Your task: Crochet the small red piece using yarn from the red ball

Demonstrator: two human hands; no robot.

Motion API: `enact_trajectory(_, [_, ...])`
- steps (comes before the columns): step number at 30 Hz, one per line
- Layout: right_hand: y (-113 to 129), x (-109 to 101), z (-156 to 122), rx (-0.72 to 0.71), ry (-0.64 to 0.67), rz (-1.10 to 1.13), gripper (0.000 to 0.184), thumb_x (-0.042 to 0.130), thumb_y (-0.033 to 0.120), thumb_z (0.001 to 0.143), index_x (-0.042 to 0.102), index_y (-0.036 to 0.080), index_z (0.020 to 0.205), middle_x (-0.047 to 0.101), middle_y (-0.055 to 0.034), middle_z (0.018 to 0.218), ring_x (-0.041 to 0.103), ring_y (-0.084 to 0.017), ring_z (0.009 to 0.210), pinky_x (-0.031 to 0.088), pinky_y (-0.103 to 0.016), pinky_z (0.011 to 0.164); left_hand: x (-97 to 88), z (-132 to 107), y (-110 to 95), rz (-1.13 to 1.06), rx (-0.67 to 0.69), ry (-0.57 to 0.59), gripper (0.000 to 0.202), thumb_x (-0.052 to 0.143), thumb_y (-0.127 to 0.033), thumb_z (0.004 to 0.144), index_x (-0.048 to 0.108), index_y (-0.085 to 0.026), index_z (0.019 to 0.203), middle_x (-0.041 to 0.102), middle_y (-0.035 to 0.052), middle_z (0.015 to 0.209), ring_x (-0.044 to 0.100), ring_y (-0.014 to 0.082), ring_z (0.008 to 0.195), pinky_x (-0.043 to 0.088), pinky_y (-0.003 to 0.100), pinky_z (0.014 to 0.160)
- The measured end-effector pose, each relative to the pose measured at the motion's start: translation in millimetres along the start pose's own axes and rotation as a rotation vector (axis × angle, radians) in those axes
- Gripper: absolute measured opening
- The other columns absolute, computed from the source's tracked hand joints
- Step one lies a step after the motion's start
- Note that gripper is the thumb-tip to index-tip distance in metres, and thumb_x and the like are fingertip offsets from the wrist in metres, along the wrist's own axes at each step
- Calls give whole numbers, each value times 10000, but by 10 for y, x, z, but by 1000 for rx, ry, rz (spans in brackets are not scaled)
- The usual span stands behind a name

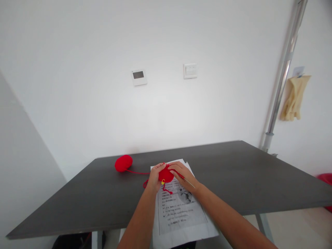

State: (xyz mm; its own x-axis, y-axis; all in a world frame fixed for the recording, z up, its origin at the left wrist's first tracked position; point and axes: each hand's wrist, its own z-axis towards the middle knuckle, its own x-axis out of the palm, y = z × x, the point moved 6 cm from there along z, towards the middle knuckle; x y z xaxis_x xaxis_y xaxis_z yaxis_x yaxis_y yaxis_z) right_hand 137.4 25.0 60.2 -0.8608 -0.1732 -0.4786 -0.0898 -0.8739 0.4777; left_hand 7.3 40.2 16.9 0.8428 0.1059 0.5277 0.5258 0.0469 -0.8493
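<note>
Between my two hands is a round piece of red crochet work. My left hand grips its left edge, fingers closed. Closed around a thin crochet hook, my right hand meets the upper right edge of the work; the hook's shaft slants down toward my wrist, and its tip is hidden. A yellow stitch marker hangs at the lower edge near a loose red yarn tail. From the left side, a strand runs to a red yarn ball on the table.
Printed sheets of paper lie under my hands and overhang the front edge of the dark table. Behind it is a white wall with a thermostat panel and a light switch. Pale gloves hang beside a metal pipe.
</note>
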Motion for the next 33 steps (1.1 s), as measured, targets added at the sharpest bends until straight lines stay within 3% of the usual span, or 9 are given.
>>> enact_trajectory(6, [-17, -9, 1, 17, -24, 84, 211, 442, 251, 896, 594, 232, 1040, 599, -67, 1077, 530, -183, 1022, 421, -353, 916, -17, 3, 14, -33, -50, 23, 191, 729, -225, 582, 604, -118, 678, 622, 26, 589, 559, 111, 504, 415, 210, 499])
enact_trajectory(13, [-228, -35, 7, 284, -85, 364, 230, 522, 356, 848, 657, 198, 945, 655, -47, 884, 592, -172, 845, 470, -310, 786, -45, -33, 39, -49, -159, 23, 129, 682, -190, 594, 594, -118, 654, 596, 24, 545, 530, 112, 469, 386, 218, 462])
enact_trajectory(19, [-278, -62, 30, 376, -72, 578, 235, 550, 366, 815, 690, 177, 815, 657, -34, 782, 595, -173, 794, 468, -302, 753, 13, -63, 40, -24, -164, 77, 125, 714, -139, 551, 609, -103, 608, 588, 15, 526, 507, 91, 469, 358, 211, 490])
enact_trajectory(25, [-323, -39, 10, 410, -76, 544, 203, 564, 333, 796, 679, 173, 749, 638, -22, 725, 577, -160, 732, 455, -282, 709, 46, -65, 46, 42, -145, 90, 139, 743, -166, 548, 656, -94, 629, 628, 40, 571, 527, 109, 502, 356, 227, 514])
enact_trajectory(30, [-375, -36, 1, 406, -123, 452, 183, 551, 313, 794, 650, 175, 726, 607, -1, 704, 557, -146, 699, 440, -262, 673, 11, -39, -5, 95, -55, 20, 340, 755, -267, 569, 700, -81, 848, 654, 52, 612, 553, 123, 536, 387, 237, 549])
enact_trajectory(33, [-347, -71, 11, 367, -149, 376, 168, 546, 296, 802, 641, 177, 731, 614, -11, 744, 559, -153, 739, 435, -269, 706, 14, -33, -18, 137, -27, 45, 438, 773, -231, 544, 682, -107, 954, 678, 59, 702, 583, 133, 597, 414, 242, 604])
